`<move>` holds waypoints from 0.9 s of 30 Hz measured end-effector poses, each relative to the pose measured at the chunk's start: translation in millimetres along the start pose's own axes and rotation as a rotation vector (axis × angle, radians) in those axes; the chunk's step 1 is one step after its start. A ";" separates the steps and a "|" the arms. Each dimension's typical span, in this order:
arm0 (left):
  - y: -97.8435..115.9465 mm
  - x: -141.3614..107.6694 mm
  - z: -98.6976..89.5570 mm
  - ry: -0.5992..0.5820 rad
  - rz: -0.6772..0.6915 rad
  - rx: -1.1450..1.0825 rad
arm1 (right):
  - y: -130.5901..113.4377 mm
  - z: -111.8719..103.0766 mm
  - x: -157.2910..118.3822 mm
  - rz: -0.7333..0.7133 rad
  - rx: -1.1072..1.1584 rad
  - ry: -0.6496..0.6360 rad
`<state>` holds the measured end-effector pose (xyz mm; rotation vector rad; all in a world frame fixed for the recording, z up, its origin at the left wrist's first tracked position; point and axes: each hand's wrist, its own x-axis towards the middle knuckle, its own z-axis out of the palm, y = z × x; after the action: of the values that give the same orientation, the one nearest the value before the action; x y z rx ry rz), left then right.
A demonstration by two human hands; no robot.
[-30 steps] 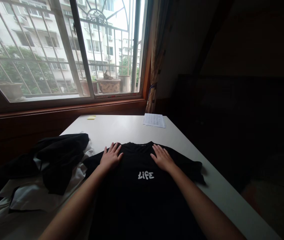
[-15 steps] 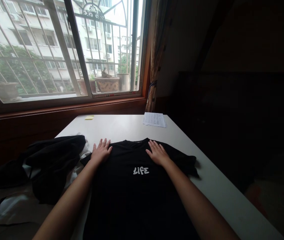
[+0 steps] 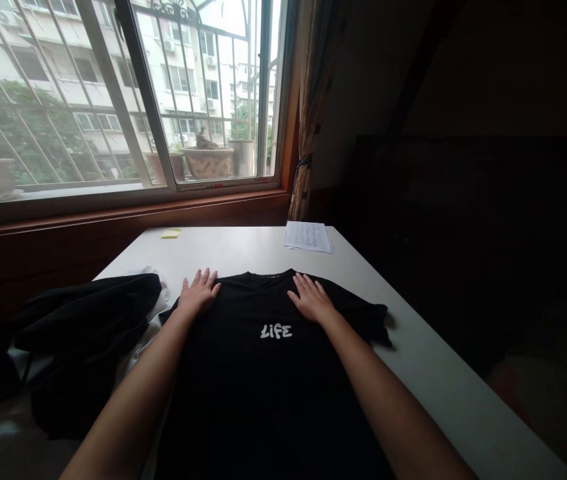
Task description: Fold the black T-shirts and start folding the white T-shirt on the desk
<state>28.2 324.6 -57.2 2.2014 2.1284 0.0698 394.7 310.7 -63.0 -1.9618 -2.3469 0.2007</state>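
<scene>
A black T-shirt [image 3: 268,387] with white lettering on its chest lies spread on the white table, its collar toward the window. My left hand [image 3: 199,293] rests flat on the left shoulder of the shirt, fingers spread. On the other side of the collar, my right hand [image 3: 312,297] lies flat near the right shoulder, fingers stretched out. Neither hand grips the cloth. The right sleeve reaches out over the tabletop; my left arm partly covers the left sleeve. The shirt's lower end runs out of the view.
A heap of black and white clothes [image 3: 88,320] lies at the left. Printed papers [image 3: 308,237] and a yellow sticky note [image 3: 170,234] lie at the far end of the white table [image 3: 233,250]. Beyond it are a barred window [image 3: 203,100] and a tied curtain [image 3: 303,133].
The view has shifted slightly. Both hands stay flat at the shirt's shoulders, with hardly any movement over the cloth.
</scene>
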 end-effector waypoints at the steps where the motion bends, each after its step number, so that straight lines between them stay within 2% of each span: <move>1: -0.9 2.3 0.3 0.000 0.001 0.001 | 0.0 0.5 2.8 0.000 0.000 0.000; 16: -8.3 28.9 0.2 -0.008 0.020 -0.005 | 1.1 2.7 32.2 -0.014 0.003 -0.009; 23: -9.3 31.7 1.0 0.005 0.025 0.004 | 3.9 3.3 36.1 -0.016 -0.011 0.000; 27: -5.0 26.3 0.3 0.057 0.000 0.024 | 1.8 3.2 34.9 -0.026 -0.032 0.035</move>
<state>24.2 351.1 -58.5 2.2391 2.1689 0.1091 389.7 345.2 -67.4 -1.9316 -2.3663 0.1271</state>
